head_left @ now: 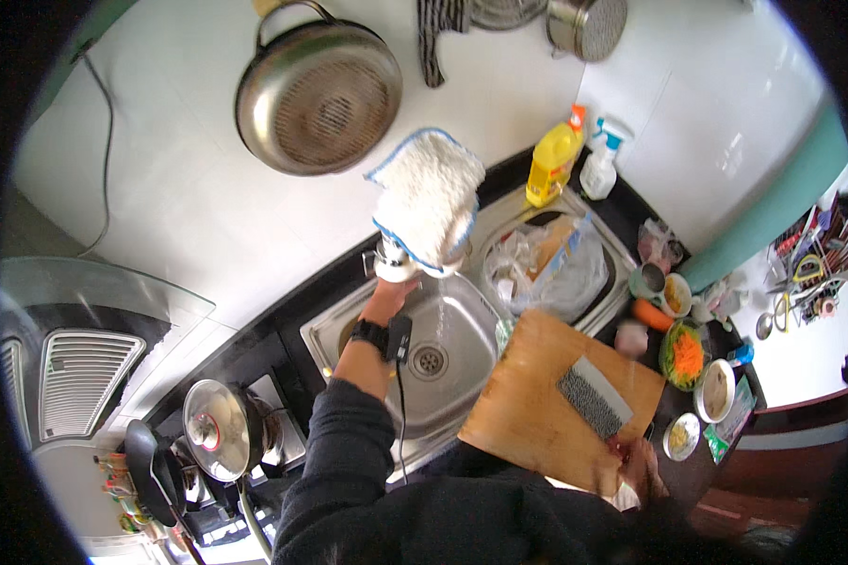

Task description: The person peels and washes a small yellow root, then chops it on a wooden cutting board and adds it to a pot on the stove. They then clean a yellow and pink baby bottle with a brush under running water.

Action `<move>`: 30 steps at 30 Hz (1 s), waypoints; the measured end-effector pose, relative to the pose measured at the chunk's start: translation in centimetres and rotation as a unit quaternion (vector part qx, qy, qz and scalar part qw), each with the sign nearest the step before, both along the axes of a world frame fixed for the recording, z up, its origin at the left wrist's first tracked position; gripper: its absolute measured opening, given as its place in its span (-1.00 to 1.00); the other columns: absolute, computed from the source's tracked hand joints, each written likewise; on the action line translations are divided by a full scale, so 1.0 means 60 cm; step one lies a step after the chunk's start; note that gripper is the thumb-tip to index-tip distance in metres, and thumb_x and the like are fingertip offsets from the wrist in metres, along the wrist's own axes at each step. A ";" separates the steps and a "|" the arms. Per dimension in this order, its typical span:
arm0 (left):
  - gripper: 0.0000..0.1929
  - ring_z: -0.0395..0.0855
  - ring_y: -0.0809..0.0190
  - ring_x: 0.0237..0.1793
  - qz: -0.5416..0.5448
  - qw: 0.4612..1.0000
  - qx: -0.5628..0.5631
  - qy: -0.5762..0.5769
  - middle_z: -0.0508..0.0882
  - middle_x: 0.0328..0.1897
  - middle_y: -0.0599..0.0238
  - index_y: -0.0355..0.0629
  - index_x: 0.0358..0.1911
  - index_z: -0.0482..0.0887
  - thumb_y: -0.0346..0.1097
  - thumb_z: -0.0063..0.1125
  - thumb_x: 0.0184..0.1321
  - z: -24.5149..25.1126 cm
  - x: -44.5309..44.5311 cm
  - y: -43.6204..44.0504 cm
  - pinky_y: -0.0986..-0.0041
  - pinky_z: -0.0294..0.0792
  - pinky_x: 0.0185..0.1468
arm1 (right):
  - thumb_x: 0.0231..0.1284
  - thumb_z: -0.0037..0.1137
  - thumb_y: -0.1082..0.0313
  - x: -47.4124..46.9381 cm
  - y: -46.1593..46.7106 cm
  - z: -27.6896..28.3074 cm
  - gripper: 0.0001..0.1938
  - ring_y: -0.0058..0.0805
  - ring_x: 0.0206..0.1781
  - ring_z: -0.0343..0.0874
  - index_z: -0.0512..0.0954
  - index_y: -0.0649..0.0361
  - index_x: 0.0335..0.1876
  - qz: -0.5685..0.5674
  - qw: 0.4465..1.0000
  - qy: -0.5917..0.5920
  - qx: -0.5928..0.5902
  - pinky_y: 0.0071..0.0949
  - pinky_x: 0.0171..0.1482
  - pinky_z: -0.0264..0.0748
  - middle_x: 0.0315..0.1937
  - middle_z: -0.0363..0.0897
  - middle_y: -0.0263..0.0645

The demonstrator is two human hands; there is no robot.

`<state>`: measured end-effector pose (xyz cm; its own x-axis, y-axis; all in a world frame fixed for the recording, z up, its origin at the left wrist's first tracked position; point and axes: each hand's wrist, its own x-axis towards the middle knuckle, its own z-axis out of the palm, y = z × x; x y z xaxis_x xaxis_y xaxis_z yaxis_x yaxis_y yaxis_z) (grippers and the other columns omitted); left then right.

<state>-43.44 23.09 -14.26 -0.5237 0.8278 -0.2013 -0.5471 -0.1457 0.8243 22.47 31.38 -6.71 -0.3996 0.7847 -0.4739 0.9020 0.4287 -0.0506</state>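
Note:
My left hand [393, 289] reaches over the sink [477, 385] to the faucet [394, 265]. Its fingers are mostly hidden behind the faucet, so their grip does not show. A white cloth with blue edging [430, 194] is draped over the faucet. Thin streaks of water appear to fall into the basin. On the right, my right hand [642, 470], blurred, grips the handle end of a cleaver [593, 399]. The cleaver's broad blade with a dark speckled band lies over the wooden cutting board [523, 395].
Plastic bags [558, 268] fill the second basin. A yellow bottle [555, 162] and a spray bottle [599, 169] stand behind it. A bowl of shredded carrot [684, 357] and small bowls [715, 392] crowd the right counter. On the left, a lidded pan [215, 431] sits on the stove.

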 end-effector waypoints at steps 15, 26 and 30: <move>-0.54 0.28 0.26 0.16 0.376 0.877 0.051 0.296 0.36 0.13 0.18 -0.27 0.14 0.23 -0.37 0.04 0.17 0.505 -0.047 -0.130 0.48 0.13 0.24 | 0.12 0.04 0.31 -0.561 0.193 0.368 -0.75 -0.26 -0.37 0.45 0.42 0.27 -0.14 0.202 0.757 0.597 0.171 -0.42 -0.30 0.36 -0.41 0.43 -0.11; -0.69 0.40 0.38 -0.09 0.372 0.886 0.130 0.244 0.45 -0.12 0.34 -0.18 0.01 0.30 -0.25 -0.05 0.26 0.508 -0.112 -0.091 0.48 0.22 0.11 | 0.18 -0.06 0.10 -0.899 0.290 0.394 -0.68 0.06 -0.20 0.44 0.37 0.21 -0.14 0.083 0.703 0.670 0.226 -0.15 -0.18 0.37 -0.24 0.47 0.00; -0.74 0.42 0.35 -0.07 0.309 0.912 0.201 0.182 0.48 -0.12 0.34 -0.18 -0.04 0.34 -0.19 -0.19 0.33 0.512 -0.101 -0.071 0.45 0.25 0.11 | 0.19 -0.08 0.11 -0.932 0.318 0.364 -0.65 0.08 -0.18 0.43 0.33 0.25 -0.09 0.114 0.713 0.664 0.196 -0.14 -0.15 0.37 -0.25 0.45 0.05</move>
